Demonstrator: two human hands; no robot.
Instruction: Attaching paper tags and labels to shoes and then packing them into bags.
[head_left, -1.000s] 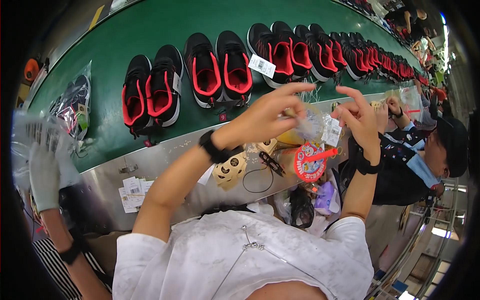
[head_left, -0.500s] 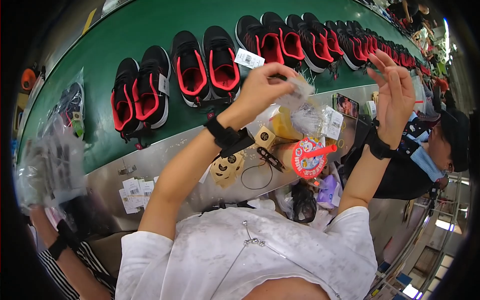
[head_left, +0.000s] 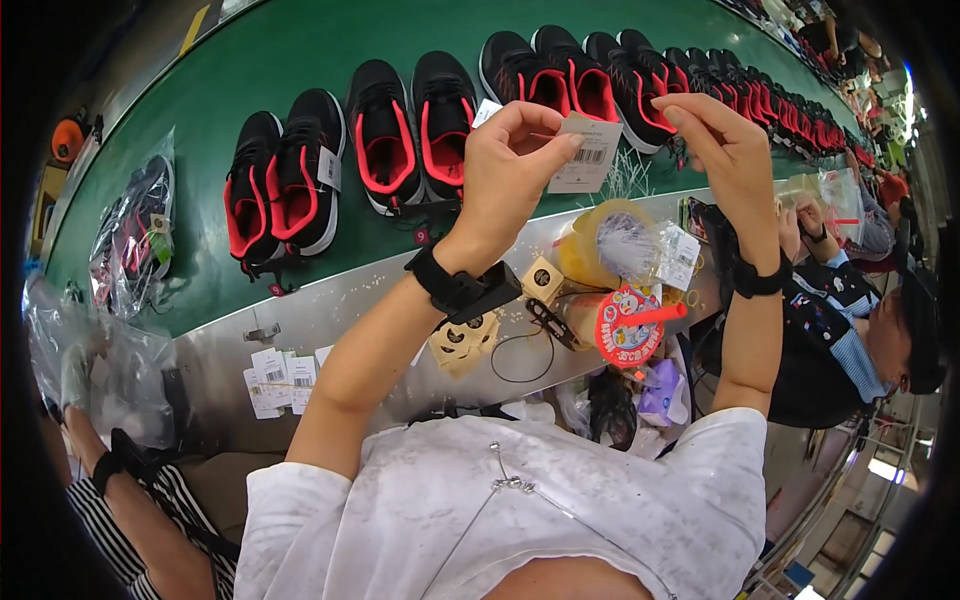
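Bright, even light; fisheye edges dark, maybe blurred

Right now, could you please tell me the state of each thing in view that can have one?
Left hand: raised, fingers pinching a paper tag.
Right hand: raised beside the tag, fingers curled; contact unclear.
Black and red shoes: paired in a row on the green belt.
Bagged shoes: sealed in clear plastic.

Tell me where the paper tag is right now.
In the head view, the paper tag is pinched in the left hand, raised over the green belt, with the right hand beside it.
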